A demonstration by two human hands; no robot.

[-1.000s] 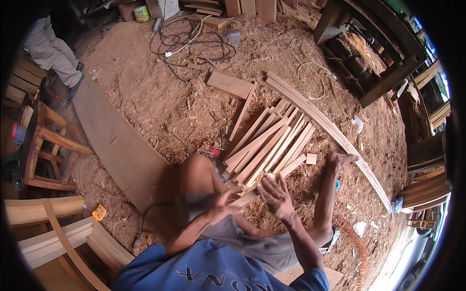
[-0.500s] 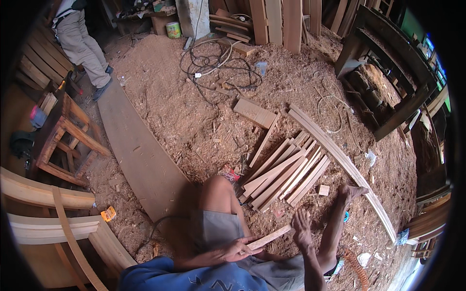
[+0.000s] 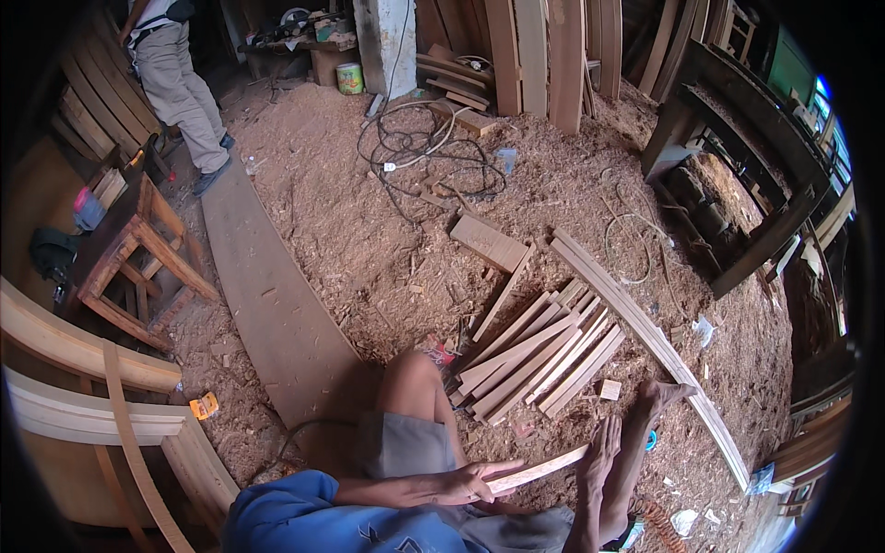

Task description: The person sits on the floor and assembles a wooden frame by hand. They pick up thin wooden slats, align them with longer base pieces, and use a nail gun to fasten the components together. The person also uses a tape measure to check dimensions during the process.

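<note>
Head view: blue shirt (image 3: 309, 518), dark lettering (image 3: 387, 540) partly visible; wood strip (image 3: 539, 471), left hand (image 3: 468, 484) grips its left end, right hand (image 3: 601, 452) extends at its right end, grip unclear.

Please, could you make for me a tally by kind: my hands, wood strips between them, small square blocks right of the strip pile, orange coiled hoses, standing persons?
Hands (left hand, right hand): 2
Wood strip: 1
Small square block: 1
Orange coiled hose: 1
Standing person: 1
Total: 6
</note>
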